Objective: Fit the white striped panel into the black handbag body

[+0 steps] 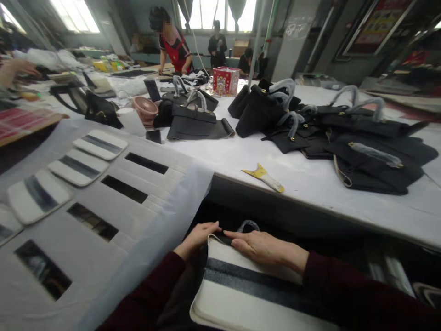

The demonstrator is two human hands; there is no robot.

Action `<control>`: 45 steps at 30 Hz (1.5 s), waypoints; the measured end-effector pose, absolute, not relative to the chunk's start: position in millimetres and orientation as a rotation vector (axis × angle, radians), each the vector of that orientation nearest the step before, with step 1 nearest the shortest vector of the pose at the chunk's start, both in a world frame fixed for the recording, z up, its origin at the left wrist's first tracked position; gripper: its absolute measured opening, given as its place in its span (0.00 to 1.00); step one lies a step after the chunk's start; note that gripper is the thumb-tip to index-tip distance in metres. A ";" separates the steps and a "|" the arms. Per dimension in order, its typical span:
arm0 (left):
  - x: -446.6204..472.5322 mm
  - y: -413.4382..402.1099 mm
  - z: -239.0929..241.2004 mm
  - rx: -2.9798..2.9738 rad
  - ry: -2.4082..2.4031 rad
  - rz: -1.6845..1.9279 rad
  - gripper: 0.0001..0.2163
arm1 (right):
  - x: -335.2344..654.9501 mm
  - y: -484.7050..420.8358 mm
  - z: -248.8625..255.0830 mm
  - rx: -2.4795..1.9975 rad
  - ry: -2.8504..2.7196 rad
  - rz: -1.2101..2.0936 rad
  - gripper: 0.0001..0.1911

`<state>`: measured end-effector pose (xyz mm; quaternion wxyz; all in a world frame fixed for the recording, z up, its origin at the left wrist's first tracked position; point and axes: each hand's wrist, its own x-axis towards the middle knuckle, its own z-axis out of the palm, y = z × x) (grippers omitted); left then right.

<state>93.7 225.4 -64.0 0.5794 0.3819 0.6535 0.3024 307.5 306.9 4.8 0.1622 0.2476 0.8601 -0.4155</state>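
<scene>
A white panel with a dark stripe (pixel 241 294) lies in my lap below the table edge. My left hand (pixel 198 238) rests at its top left corner, fingers stretched out and touching the edge. My right hand (pixel 262 247) lies flat on the panel's top edge, fingers pointing left. Both hands press on the panel with fingers extended; neither wraps around anything. A wrapped bag handle (pixel 248 225) peeks out just beyond my right hand.
A white template sheet with rectangular cut-outs (pixel 113 202) and several white striped panels (pixel 78 166) lie at left. A yellow glue tube (pixel 264 177) lies on the white table (pixel 310 184). Black handbags (pixel 361 147) pile at right. Other people work at the far tables.
</scene>
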 end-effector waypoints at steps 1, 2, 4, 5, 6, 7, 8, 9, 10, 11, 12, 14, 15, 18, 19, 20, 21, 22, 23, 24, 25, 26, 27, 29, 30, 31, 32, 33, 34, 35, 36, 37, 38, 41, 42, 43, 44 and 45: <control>91.1 232.7 -52.6 0.940 1.509 0.682 0.26 | 315.2 308.9 5.3 0.721 2.438 -1.172 0.30; 89.9 239.9 -40.3 0.985 1.472 0.644 0.26 | 323.2 310.9 5.6 0.729 2.427 -1.168 0.30; 91.7 252.0 -16.3 1.107 1.387 0.497 0.22 | 340.0 314.7 6.5 0.724 2.413 -1.175 0.31; 94.2 256.4 -5.9 1.201 1.361 0.400 0.19 | 349.1 316.5 7.2 0.727 2.400 -1.178 0.31; 96.9 259.8 2.7 1.287 1.346 0.306 0.17 | 358.9 318.4 8.3 0.737 2.387 -1.183 0.31; 99.3 262.2 9.2 1.362 1.344 0.222 0.17 | 369.5 320.3 9.7 0.749 2.376 -1.193 0.31; 101.0 264.0 13.7 1.416 1.349 0.152 0.17 | 380.8 322.4 11.4 0.763 2.362 -1.208 0.30; 101.7 265.2 16.4 1.439 1.355 0.102 0.18 | 392.8 324.6 13.2 0.780 2.344 -1.228 0.29; 101.3 266.3 17.6 1.430 1.355 0.072 0.19 | 405.2 326.9 15.0 0.798 2.325 -1.249 0.28; 100.1 267.3 17.8 1.415 1.347 0.049 0.20 | 417.5 329.3 16.6 0.818 2.299 -1.272 0.27; 98.3 268.3 17.4 1.403 1.333 0.028 0.20 | 429.2 331.7 17.8 0.843 2.270 -1.293 0.27; 94.6 270.8 16.1 1.379 1.289 -0.009 0.20 | 448.5 335.7 18.8 0.896 2.217 -1.349 0.26; 93.3 272.2 15.7 1.370 1.270 -0.026 0.20 | 455.3 337.2 18.6 0.915 2.202 -1.381 0.26; 93.1 276.2 15.2 1.378 1.251 -0.072 0.18 | 462.2 339.1 15.5 0.948 2.186 -1.389 0.25; 93.9 277.3 15.0 1.386 1.255 -0.080 0.17 | 461.1 339.1 13.9 0.950 2.187 -1.367 0.26; 95.0 278.3 14.7 1.397 1.257 -0.084 0.16 | 458.9 339.0 12.1 0.951 2.193 -1.341 0.26; 96.1 279.1 14.0 1.405 1.257 -0.088 0.15 | 456.1 338.9 10.2 0.948 2.203 -1.319 0.27; 97.2 279.8 13.3 1.412 1.255 -0.092 0.15 | 452.9 338.9 8.2 0.944 2.219 -1.302 0.27; 98.2 280.5 12.4 1.422 1.253 -0.095 0.15 | 449.5 339.0 6.4 0.938 2.236 -1.286 0.28; 99.1 281.0 11.4 1.439 1.253 -0.098 0.15 | 445.8 339.2 4.7 0.931 2.255 -1.269 0.28; 99.9 281.5 10.5 1.460 1.257 -0.105 0.15 | 441.5 339.6 3.3 0.921 2.270 -1.251 0.28; 100.8 281.9 9.7 1.483 1.265 -0.111 0.15 | 436.6 340.0 2.2 0.905 2.279 -1.237 0.28; 101.6 282.0 8.9 1.509 1.276 -0.111 0.16 | 430.9 340.2 1.5 0.887 2.284 -1.229 0.28; 103.1 281.5 7.2 1.554 1.294 -0.103 0.16 | 417.9 339.9 1.4 0.847 2.286 -1.215 0.28; 103.7 280.7 6.2 1.569 1.299 -0.095 0.17 | 411.4 339.3 2.2 0.832 2.290 -1.199 0.29; 104.2 279.6 5.1 1.578 1.299 -0.084 0.17 | 405.6 338.6 3.4 0.824 2.289 -1.180 0.30; 104.4 278.1 4.1 1.581 1.294 -0.072 0.18 | 401.3 337.9 5.3 0.823 2.287 -1.165 0.30; 104.4 276.5 3.0 1.578 1.286 -0.059 0.19 | 399.3 337.4 7.7 0.829 2.282 -1.156 0.31; 104.0 275.0 2.2 1.563 1.270 -0.046 0.20 | 400.0 337.2 10.6 0.842 2.269 -1.163 0.31; 103.3 273.7 1.5 1.536 1.248 -0.035 0.21 | 403.6 337.3 13.8 0.857 2.250 -1.189 0.30; 102.3 272.8 1.1 1.499 1.221 -0.027 0.22 | 410.0 337.7 17.2 0.875 2.228 -1.223 0.30; 101.1 272.3 1.1 1.460 1.193 -0.025 0.23 | 418.7 338.1 20.3 0.897 2.208 -1.254 0.29; 99.8 272.2 1.2 1.426 1.168 -0.027 0.23 | 428.7 338.5 22.8 0.922 2.191 -1.279 0.28; 96.0 273.5 1.7 1.377 1.119 -0.062 0.23 | 457.8 340.0 23.7 1.007 2.153 -1.343 0.27; 95.2 274.3 1.6 1.370 1.121 -0.075 0.22 | 464.4 340.9 21.5 1.024 2.135 -1.380 0.27; 94.7 275.2 1.5 1.366 1.137 -0.081 0.22 | 468.6 342.1 18.5 1.030 2.113 -1.429 0.26; 94.7 276.1 1.5 1.365 1.167 -0.082 0.22 | 470.5 343.4 15.1 1.031 2.089 -1.477 0.26; 95.3 277.0 1.9 1.371 1.209 -0.079 0.24 | 470.4 344.8 11.6 1.036 2.072 -1.516 0.25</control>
